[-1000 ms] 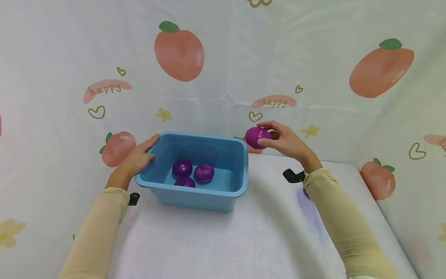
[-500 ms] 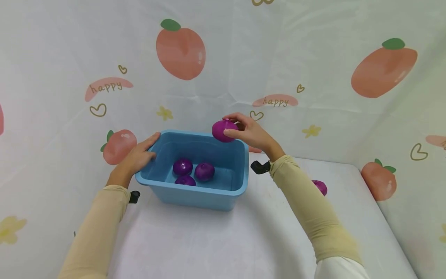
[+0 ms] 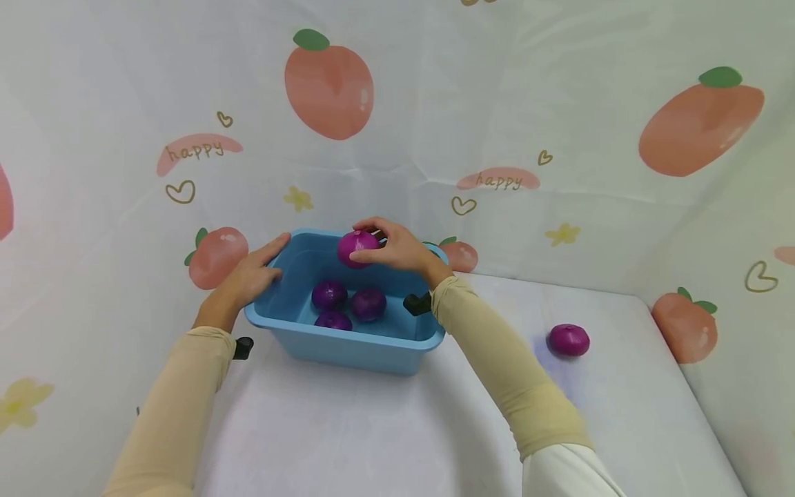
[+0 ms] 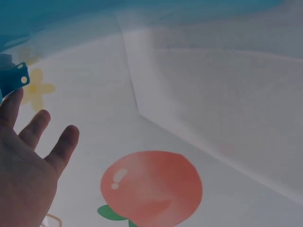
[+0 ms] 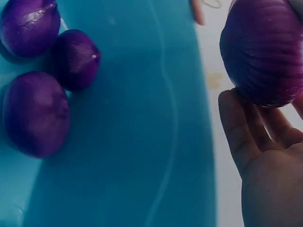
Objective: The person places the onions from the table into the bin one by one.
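Note:
In the head view my right hand [image 3: 400, 250] holds a red onion [image 3: 355, 248] by its side, thumb at the near side and fingers round the back. This onion hangs over the blue plastic tub [image 3: 348, 359], above the level of the ones inside. In the right wrist view, the fingers cup the held onion [image 5: 262, 52]. Three more onions, including one [image 3: 369, 304] at the right of the group, lie on the tub's floor. My left hand [image 3: 248, 279] grips the tub's left rim, thumb over the inner side. Its outer fingers [image 4: 64, 146] are spread in the left wrist view.
Another red onion [image 3: 568, 340] lies on the white table [image 3: 497, 386], right of the tub. A white curtain [image 3: 397, 103] with printed fruit hangs close behind the tub. The tub's raised walls surround the onions inside.
My right hand has carried the onion leftward from beyond the tub's right rim to over the tub. The onion on the table has come out from behind my forearm. My left hand stays put.

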`<action>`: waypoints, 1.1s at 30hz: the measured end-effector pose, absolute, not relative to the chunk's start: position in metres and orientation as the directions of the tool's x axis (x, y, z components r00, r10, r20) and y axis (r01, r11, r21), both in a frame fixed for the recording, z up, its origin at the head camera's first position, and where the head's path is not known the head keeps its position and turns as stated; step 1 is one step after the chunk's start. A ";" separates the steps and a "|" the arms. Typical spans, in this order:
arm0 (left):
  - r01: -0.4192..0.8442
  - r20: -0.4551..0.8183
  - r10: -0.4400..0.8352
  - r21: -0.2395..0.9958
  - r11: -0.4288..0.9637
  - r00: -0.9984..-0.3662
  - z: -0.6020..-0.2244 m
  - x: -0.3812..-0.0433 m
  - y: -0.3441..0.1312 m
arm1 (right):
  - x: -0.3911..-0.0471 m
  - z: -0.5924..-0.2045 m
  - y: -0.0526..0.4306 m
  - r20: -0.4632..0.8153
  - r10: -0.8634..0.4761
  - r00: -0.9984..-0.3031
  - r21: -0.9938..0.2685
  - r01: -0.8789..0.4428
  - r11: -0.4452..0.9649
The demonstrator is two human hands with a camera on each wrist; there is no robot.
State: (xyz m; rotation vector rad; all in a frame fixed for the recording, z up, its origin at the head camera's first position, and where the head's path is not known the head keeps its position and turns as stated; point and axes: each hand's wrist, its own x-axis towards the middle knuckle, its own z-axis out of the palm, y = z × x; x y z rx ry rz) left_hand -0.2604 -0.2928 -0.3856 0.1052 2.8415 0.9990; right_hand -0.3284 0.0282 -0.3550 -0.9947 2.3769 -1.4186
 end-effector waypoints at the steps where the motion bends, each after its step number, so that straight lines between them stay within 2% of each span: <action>1: 0.024 -0.096 0.109 0.628 0.778 -0.989 -0.385 -0.261 -0.293 | -0.330 -0.358 0.024 0.163 -0.643 -0.748 -0.836 -0.451 0.313; 12: 0.015 -0.091 0.095 0.638 0.770 -0.991 -0.386 -0.262 -0.292 | -0.335 -0.376 -0.005 0.080 -0.702 -0.707 -0.784 -0.480 0.393; 23: 0.017 -0.078 0.090 0.651 0.759 -0.993 -0.388 -0.263 -0.291 | -0.336 -0.390 -0.006 -0.023 -0.708 -0.706 -0.744 -0.461 0.484; 33: 0.006 -0.088 0.083 0.650 0.760 -0.993 -0.388 -0.259 -0.293 | -0.332 -0.395 -0.006 -0.045 -0.686 -0.726 -0.723 -0.450 0.524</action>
